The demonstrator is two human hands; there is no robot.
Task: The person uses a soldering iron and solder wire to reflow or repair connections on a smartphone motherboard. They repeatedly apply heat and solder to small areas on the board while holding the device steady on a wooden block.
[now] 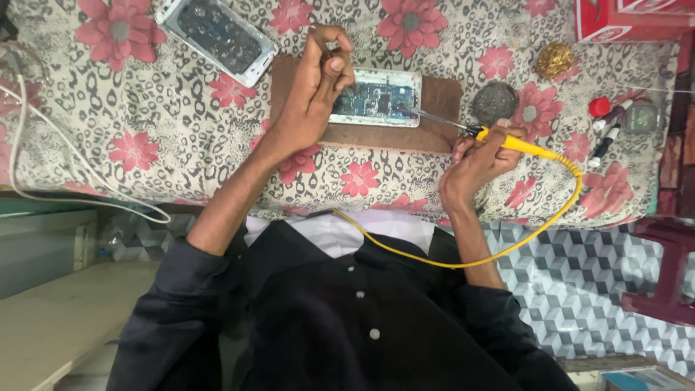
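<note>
Nearest us, our right hand (474, 163) closes its grip on a yellow soldering iron (507, 141), tip touching the opened phone (376, 98) on a brown board (434, 108). Our left hand (315, 83) pinches something thin above that phone on the flowered counter (181, 137).

Count: two opened phones, one (376, 98) on the single brown board (434, 123), one (217, 32) off it. One yellow soldering iron (507, 141), two round wire-wool pads (495, 101) (555, 59), two hands (315, 87) (478, 163).

Table under floral leopard-print cloth (181, 137), bearing brown board (434, 116), phone frame (217, 32), white cable (43, 181), pens (608, 130)
</note>
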